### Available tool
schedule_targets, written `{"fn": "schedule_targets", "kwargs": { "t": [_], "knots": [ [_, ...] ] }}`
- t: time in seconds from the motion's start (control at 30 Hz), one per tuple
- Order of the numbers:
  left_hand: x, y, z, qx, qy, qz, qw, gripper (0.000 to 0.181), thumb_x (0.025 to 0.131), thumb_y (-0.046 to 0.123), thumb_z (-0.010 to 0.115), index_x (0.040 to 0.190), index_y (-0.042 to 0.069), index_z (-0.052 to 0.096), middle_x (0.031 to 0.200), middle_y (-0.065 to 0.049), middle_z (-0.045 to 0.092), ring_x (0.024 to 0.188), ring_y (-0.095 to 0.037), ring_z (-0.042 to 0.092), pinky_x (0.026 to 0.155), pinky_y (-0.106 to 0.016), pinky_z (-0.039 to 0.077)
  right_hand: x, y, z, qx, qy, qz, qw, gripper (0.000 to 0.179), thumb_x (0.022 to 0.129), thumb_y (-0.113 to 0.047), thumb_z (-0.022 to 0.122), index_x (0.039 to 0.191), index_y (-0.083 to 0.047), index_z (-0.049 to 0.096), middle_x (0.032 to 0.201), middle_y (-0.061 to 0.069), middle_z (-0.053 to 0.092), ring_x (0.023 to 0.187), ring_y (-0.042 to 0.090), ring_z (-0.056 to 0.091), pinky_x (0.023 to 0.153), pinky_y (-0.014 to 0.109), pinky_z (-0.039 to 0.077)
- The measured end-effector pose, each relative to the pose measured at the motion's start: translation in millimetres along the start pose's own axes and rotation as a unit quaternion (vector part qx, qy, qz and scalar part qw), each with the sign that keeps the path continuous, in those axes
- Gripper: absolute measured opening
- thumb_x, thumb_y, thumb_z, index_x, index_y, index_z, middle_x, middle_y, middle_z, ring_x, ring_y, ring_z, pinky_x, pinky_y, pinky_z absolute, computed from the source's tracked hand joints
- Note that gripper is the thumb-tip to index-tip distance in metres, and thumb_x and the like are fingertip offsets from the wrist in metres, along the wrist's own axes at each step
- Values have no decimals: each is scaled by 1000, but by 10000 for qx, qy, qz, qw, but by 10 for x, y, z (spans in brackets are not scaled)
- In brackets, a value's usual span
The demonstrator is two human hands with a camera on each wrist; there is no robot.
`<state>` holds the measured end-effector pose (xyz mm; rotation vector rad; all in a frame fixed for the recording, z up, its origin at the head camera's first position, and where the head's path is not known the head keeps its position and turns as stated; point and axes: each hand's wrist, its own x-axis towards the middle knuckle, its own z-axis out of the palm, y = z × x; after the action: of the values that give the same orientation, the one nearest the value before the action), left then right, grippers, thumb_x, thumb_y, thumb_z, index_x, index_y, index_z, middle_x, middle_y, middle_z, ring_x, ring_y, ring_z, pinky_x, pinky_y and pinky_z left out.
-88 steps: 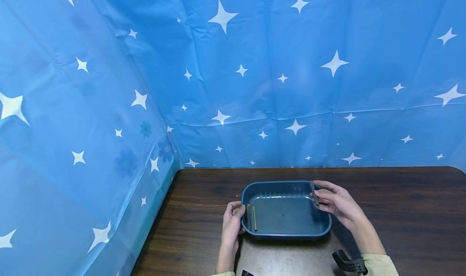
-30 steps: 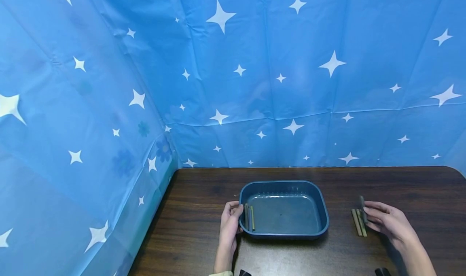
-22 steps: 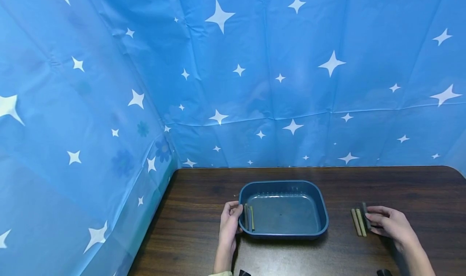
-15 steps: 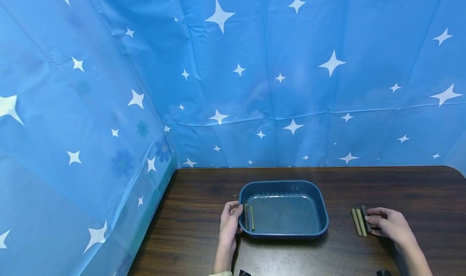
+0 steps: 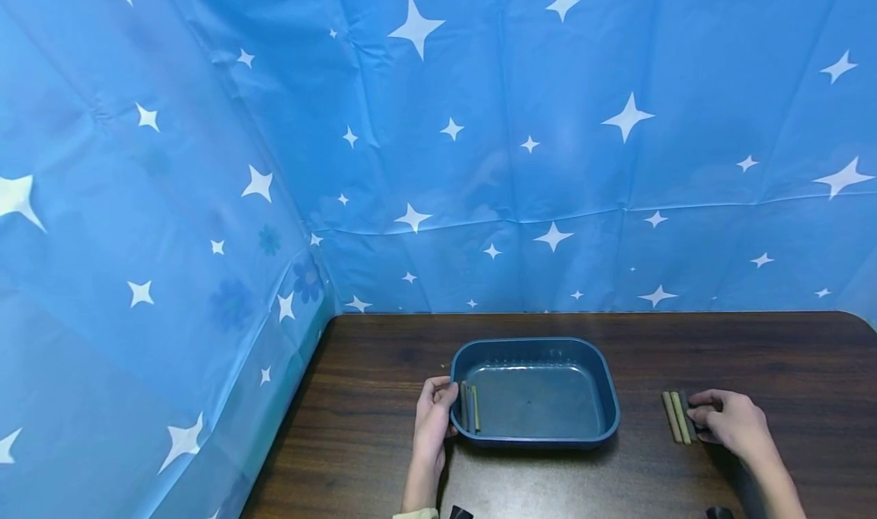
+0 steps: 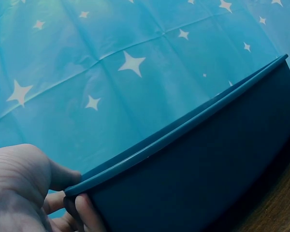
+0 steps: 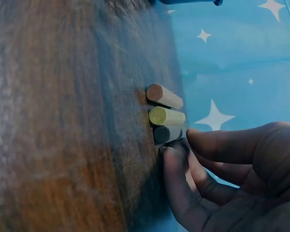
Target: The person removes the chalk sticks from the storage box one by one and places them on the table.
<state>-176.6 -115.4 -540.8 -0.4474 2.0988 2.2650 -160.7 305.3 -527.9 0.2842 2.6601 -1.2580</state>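
My left hand (image 5: pixel 433 416) grips the left end of a dark blue rectangular plastic tray (image 5: pixel 541 440); in the left wrist view the thumb lies on the rim with fingers below it. Inside, several short thin sticks (image 5: pixel 470 409), dark and yellowish, lie against the left wall. On the table to the right, my right hand (image 5: pixel 735 421) pinches a dark grey chalk-like stick (image 7: pixel 168 134) between thumb and finger. That stick lies beside a yellow stick (image 7: pixel 167 116) and a tan stick (image 7: pixel 165 96), all roughly parallel. The hand partly covers the dark stick in the head view.
A dark wood-grain table (image 5: pixel 384 351) lies under everything. Blue sheeting with white stars (image 5: pixel 479 161) hangs behind it and along its left side. Dark wrist straps (image 5: pixel 719 512) show at the lower edge.
My right hand has carried the dark stick from the tray's right end to the table and lowered it beside the yellow one. My left hand keeps its grip on the tray.
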Motion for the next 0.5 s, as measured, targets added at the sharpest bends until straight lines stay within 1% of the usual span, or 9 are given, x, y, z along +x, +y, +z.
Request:
{"fn": "schedule_targets", "kwargs": {
  "t": [0.23,0.3,0.33,0.4,0.5],
  "knots": [
    [6,5,-1,7,21,14,10000,35,95,23,58,120,0,50,93,-9,59,62,-13,49,46,-21,38,18,-14,-2,-224,45,51,9997,24,93,-7,57,108,12,62,93,23,64,72,20,62,60,37,54],
    [1,8,0,4,16,21,10000,35,95,23,58,120,0,50,94,-9,59,62,-12,49,46,-21,38,14,-13,-8,-370,102,-6,9993,26,94,-9,56,108,11,63,94,24,64,73,22,62,62,41,51],
    [-2,11,2,-1,15,17,10000,35,95,23,58,120,0,49,94,-9,59,62,-12,49,46,-21,37,9,-15,-9,-427,167,-23,9989,26,94,-11,56,108,10,63,95,25,64,74,24,62,63,43,50],
    [-1,8,2,-3,6,25,10000,35,95,23,57,120,0,49,93,-9,59,61,-12,49,46,-21,37,4,-18,-13,-587,377,-89,9975,29,96,-14,53,109,11,63,98,27,64,79,33,62,68,48,47],
    [6,-4,6,1,9,29,10000,36,95,23,58,121,0,49,93,-9,59,61,-12,49,46,-21,38,-9,-31,-7,-644,919,-137,9936,34,98,-18,50,110,11,62,101,29,63,88,43,59,75,55,41]
  ]
}}
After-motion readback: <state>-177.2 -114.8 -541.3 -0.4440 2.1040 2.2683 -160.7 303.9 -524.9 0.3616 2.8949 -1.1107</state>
